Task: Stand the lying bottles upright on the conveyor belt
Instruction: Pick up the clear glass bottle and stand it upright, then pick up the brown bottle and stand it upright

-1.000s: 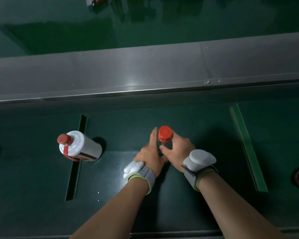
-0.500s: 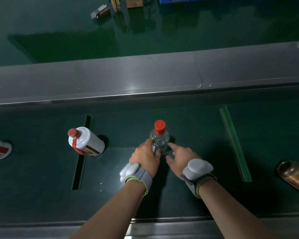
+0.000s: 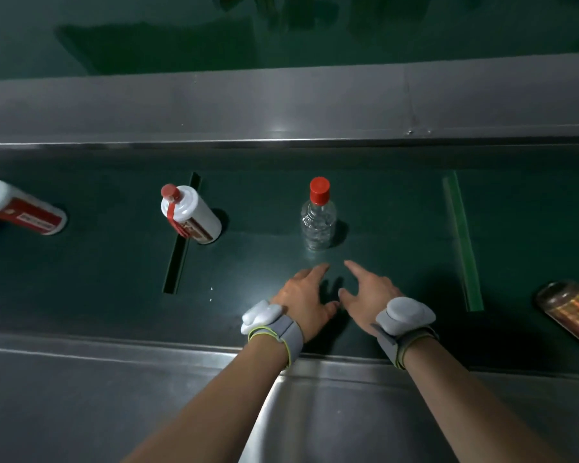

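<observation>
On the green conveyor belt (image 3: 398,208) the clear bottle (image 3: 318,225) stands upright, apart from both hands, and a brown bottle (image 3: 572,312) lies at the right edge. The left hand (image 3: 303,297) and right hand (image 3: 370,292) hover open and empty near the clear bottle's base. The lying brown one looks the likely next job: best gripped round its body and tipped up squarely onto its base.

White bottle (image 3: 20,208) at 9 o'clock cut by left edge, cap hidden. Amber bottle (image 3: 572,312) at 4 o'clock cut by right edge. Dark objects (image 3: 248,1) at 12 o'clock cropped, unidentifiable.
</observation>
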Action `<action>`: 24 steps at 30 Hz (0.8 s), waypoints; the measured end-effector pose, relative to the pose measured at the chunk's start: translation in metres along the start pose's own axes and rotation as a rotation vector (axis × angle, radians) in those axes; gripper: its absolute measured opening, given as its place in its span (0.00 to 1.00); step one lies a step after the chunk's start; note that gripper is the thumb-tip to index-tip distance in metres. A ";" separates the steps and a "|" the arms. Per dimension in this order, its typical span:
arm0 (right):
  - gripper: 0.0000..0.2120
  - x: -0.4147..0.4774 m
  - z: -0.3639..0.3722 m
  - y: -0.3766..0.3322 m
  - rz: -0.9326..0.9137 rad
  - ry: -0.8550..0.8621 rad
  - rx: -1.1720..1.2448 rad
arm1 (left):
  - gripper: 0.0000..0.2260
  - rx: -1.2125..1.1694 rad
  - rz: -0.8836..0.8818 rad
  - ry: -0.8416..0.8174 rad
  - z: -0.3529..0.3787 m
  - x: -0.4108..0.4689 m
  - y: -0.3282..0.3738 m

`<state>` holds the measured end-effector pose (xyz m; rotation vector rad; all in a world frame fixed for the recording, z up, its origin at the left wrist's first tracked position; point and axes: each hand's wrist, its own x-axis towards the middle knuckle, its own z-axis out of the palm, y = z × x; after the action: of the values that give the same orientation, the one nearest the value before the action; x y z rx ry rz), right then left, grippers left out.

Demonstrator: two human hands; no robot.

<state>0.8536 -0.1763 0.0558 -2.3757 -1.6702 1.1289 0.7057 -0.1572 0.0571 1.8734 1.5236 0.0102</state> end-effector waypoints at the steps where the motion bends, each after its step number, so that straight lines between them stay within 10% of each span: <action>1: 0.32 -0.003 0.003 0.002 -0.002 -0.004 0.002 | 0.32 -0.002 0.010 0.011 0.002 -0.005 -0.003; 24: 0.31 -0.147 -0.016 0.118 0.116 0.156 0.115 | 0.28 0.004 0.132 -0.047 0.071 -0.092 0.092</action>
<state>0.9344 -0.3424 0.0989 -2.4446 -1.3979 0.9947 0.7864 -0.2770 0.0905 1.9604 1.3672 0.0237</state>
